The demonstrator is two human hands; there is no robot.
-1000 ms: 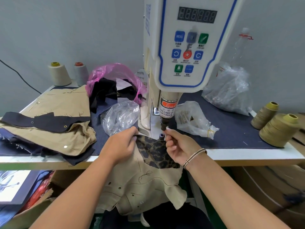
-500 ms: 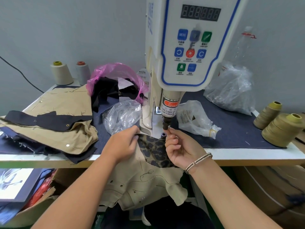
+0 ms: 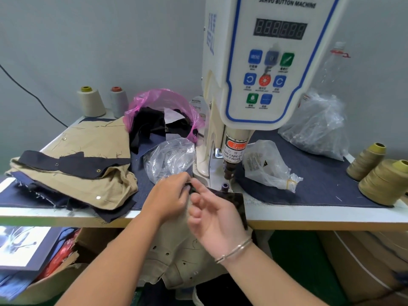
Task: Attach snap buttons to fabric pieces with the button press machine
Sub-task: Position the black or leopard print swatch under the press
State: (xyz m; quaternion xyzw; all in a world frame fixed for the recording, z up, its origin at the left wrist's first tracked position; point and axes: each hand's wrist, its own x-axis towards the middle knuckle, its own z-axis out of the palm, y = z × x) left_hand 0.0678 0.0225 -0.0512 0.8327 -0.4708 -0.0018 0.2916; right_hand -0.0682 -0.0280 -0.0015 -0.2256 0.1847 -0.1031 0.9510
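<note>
Left hand (image 3: 171,195) pinches the dark top edge of the fabric (image 3: 234,200) between curled fingers and thumb, just in front of the clear bag (image 3: 170,159). Right hand (image 3: 215,214) sits just beside it, palm up, fingers loosely bent and slightly spread; its fingertips meet the same dark edge next to the left fingertips, though motion blur hides whether they grip it. The fabric's dark panel lies on the table (image 3: 331,214) edge directly beyond the right fingers, its right border straight and free; the tan remainder hangs below the table edge beneath both wrists.

Lower die (image 3: 225,186) stands just beyond the right fingertips, clear of the cloth's edge. Punch (image 3: 228,171) hangs above the die with an open gap between them. The press (image 3: 265,74) column rises behind.

Left of the left fingers, a tan-and-navy pile (image 3: 72,173) overhangs the table edge; a strip of bare blue mat (image 3: 320,173) separates pile from hand. Right of the right fingers, a small bag (image 3: 265,166) lies near the die, with open mat beyond it up to the thread cones (image 3: 384,182).
</note>
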